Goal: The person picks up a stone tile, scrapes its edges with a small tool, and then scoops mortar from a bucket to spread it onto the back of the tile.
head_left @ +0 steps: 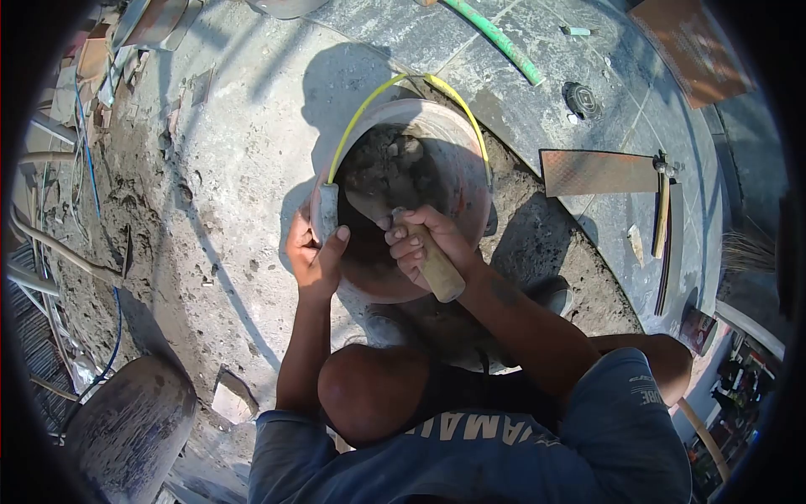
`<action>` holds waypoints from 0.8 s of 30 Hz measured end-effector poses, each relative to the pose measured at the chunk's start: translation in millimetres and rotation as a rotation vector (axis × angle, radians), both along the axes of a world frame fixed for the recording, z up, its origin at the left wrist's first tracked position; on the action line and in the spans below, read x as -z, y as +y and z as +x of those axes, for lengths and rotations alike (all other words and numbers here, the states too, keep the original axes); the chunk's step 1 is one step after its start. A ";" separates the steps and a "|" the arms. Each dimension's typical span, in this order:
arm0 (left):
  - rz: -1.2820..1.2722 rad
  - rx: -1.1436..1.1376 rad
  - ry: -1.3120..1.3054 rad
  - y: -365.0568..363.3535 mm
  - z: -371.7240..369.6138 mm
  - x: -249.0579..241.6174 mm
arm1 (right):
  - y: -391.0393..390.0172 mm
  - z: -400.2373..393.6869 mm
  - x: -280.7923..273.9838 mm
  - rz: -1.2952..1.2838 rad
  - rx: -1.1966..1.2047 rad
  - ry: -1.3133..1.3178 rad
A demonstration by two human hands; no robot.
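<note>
A round bucket (395, 290) with a yellow handle (364, 107) stands on the ground before my knees. Dark, lumpy wet mortar (390, 161) lies inside it. My right hand (430, 244) is closed around the wooden grip of a trowel (441, 273); its blade reaches into the mortar and is partly covered by it. At the bucket's left rim, my left hand (317, 254) grips the edge, thumb on the inside and fingers on the outer wall. A grey sleeve (328, 202) on the handle's end sits just above that thumb.
On the grey tiles to the right lie a hammer (663, 202), a brown tile strip (598, 172) and a round drain cover (582, 100). A green hose (499, 42) runs across the top. At lower left are a worn shovel blade (130, 428) and a broken tile piece (233, 398).
</note>
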State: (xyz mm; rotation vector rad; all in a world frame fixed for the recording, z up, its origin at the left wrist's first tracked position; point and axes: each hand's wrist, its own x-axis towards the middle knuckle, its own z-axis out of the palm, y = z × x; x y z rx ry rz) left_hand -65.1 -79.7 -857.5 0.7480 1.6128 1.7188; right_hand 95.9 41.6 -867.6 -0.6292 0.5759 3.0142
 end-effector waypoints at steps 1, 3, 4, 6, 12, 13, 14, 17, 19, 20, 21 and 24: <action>0.002 -0.004 0.004 0.3 2.5 -3.7 | 4.6 4.6 -1.3 0.002 -0.004 0.004; -0.016 0.021 -0.052 9.1 12.2 -10.7 | 22.2 25.2 -7.1 0.520 -0.257 -0.230; 0.012 0.031 -0.010 13.8 13.4 -8.8 | 27.0 33.9 -18.8 0.795 -0.462 -0.324; 0.034 0.045 0.010 17.7 13.5 -8.6 | 40.1 52.8 -52.4 1.066 -0.672 -0.428; 0.039 0.079 0.013 23.7 12.9 -13.5 | 58.4 72.7 -78.9 2.545 -1.277 -0.695; 0.038 0.086 0.008 24.8 14.7 -14.4 | 57.2 64.3 -51.7 2.641 -1.236 -0.657; 0.034 0.109 0.025 26.6 16.0 -15.4 | 52.0 56.3 -28.9 2.738 -1.188 -0.621; 0.048 0.144 0.073 33.3 14.3 -13.5 | 1.2 48.9 -2.6 3.003 -1.278 -0.321; 0.059 0.154 0.091 29.9 18.0 -14.3 | -17.2 62.3 -1.1 2.528 -1.116 -0.560; 0.055 0.179 0.082 33.0 21.3 -16.4 | -7.1 61.9 -26.0 2.540 -1.109 -0.575; 0.056 0.199 0.075 36.8 23.6 -18.2 | 6.2 67.7 -55.2 2.397 -1.254 -0.487; 0.069 0.174 0.054 39.1 23.6 -21.9 | 34.8 86.1 -100.1 2.295 -1.358 -0.434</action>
